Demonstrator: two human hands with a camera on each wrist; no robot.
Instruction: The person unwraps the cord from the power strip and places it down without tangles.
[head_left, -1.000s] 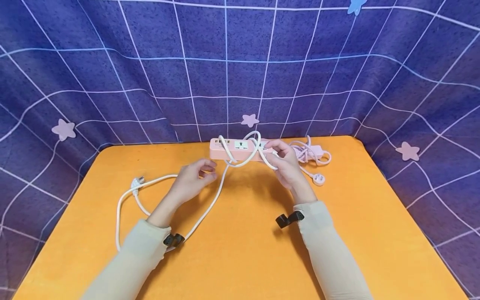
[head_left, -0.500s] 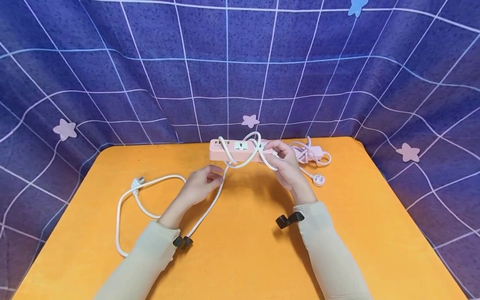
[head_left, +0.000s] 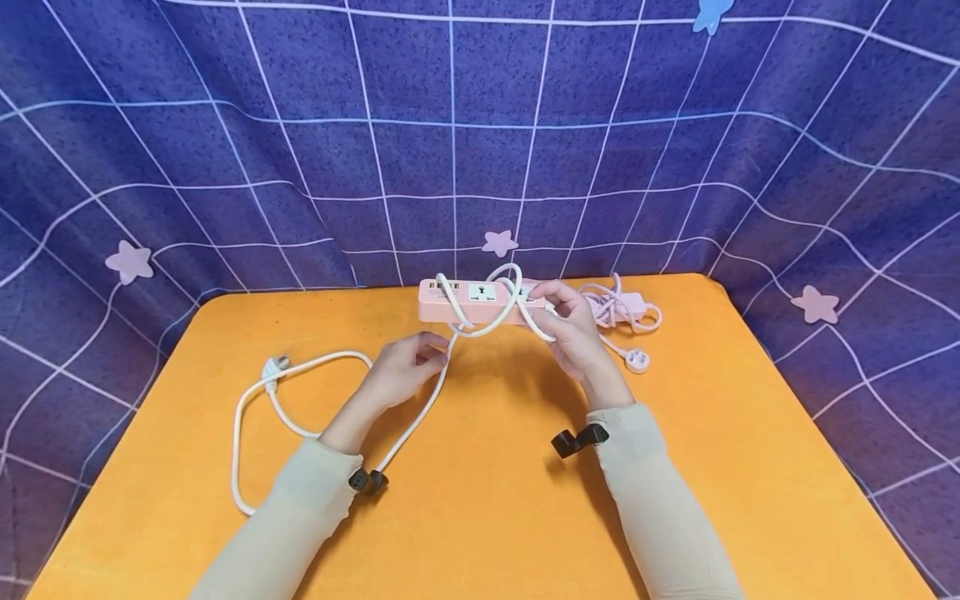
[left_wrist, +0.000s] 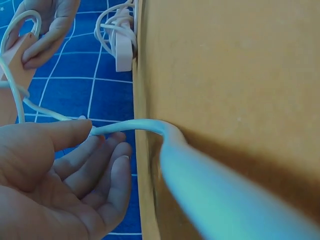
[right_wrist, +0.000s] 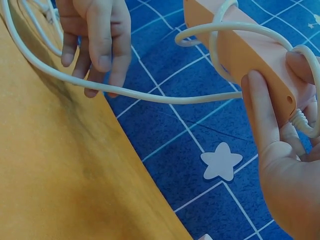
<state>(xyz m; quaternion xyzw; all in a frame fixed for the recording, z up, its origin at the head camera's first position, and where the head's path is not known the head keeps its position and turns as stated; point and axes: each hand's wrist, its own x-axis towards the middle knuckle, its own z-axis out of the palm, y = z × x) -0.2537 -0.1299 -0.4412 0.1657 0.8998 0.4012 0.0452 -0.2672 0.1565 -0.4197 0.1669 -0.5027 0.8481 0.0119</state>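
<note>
Right hand (head_left: 573,329) has its grip round one end of a long pink box-shaped power strip (head_left: 442,311), held up over the back of the orange table (head_left: 480,508). Its thick white cord (head_left: 429,404) loops over the top. Left hand (head_left: 401,368) is at that cord, fingers loosely bent; can't tell if that grip's actually pinching. White three-pin plug (head_left: 272,372) lies off left.

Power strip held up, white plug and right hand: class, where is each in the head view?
Held power strip (head_left: 480,310), head view: its front side, below a socket.
White plug (head_left: 271,368), head view: its body.
Right hand (head_left: 576,335), head view: middle of the hand.
</note>
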